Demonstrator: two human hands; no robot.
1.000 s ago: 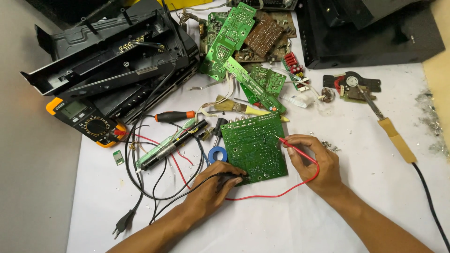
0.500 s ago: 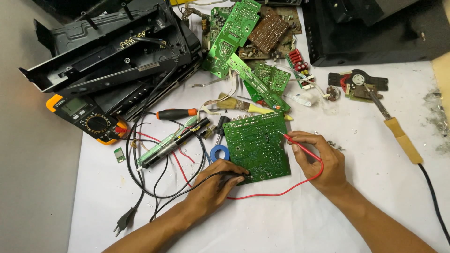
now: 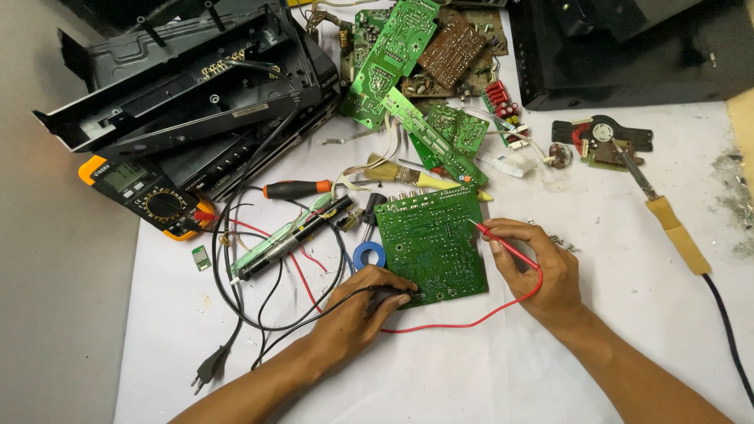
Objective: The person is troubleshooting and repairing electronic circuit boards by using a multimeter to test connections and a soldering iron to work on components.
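Green circuit board: flat on the white table, solder side up, used here as the landmark.

Left hand: at the board's near left corner, fingers closed together around a black probe whose tip meets the board's near edge. Black lead trailing from the probe away to the left of the board.

Right hand: at the board's right edge, fingers pinched on a red probe, tip pointed at the board's upper right corner; contact with the board cannot be confirmed. Red lead looping from this hand along the table just below the board.

Blue tape roll: just beside the board's left edge, touching or nearly so.

Orange-handled screwdriver: left of the board, above it, near.

Yellow multimeter: well to the left of the board, against the black casing.

Opened black casing: far upper left of the board.

Pile of loose circuit boards: directly above the board, green and brown pieces overlapping.

Soldering iron: well to the right of the board, wooden handle lying diagonally.

Mains plug: lower left of the board, well apart.
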